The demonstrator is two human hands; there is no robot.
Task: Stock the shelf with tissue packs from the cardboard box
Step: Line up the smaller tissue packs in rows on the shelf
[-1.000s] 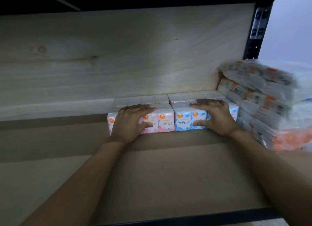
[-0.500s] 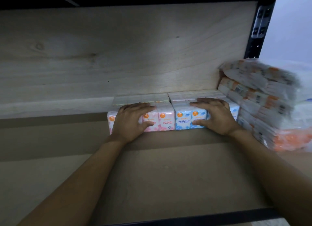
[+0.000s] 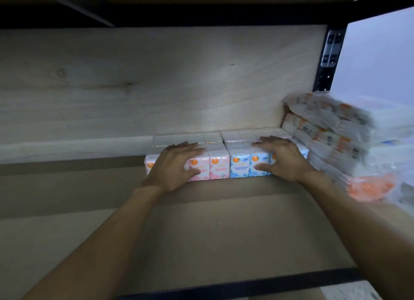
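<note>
- While both hands lie spread over the packs at the shelf's (image 3: 201, 232) back edge, the left hand (image 3: 173, 166) lies flat over the pink pack (image 3: 215, 167), fingers on top and thumb on its front face, palm open rather than clenched.
- The right hand (image 3: 283, 157) lies the same way on the blue pack (image 3: 240, 165), fingers splayed, pressing more than gripping.
- Both packs stand at the rear of the shelf, touching each other, with a second row behind them against the back panel (image 3: 156, 87).
- Risk: an uneven push could skew the row or tip a pack forward, since the wrap looks slick and soft.
- Risk: the right forearm passes close to the stack (image 3: 331, 140) in the right rear corner; a nudge could make those loosely piled bundles slide.
- Hidden: the cardboard box is out of view, so how much stock is left cannot be judged.
- The hands cover the pack faces beneath them, and the stack is blurred and cut by the frame.
</note>
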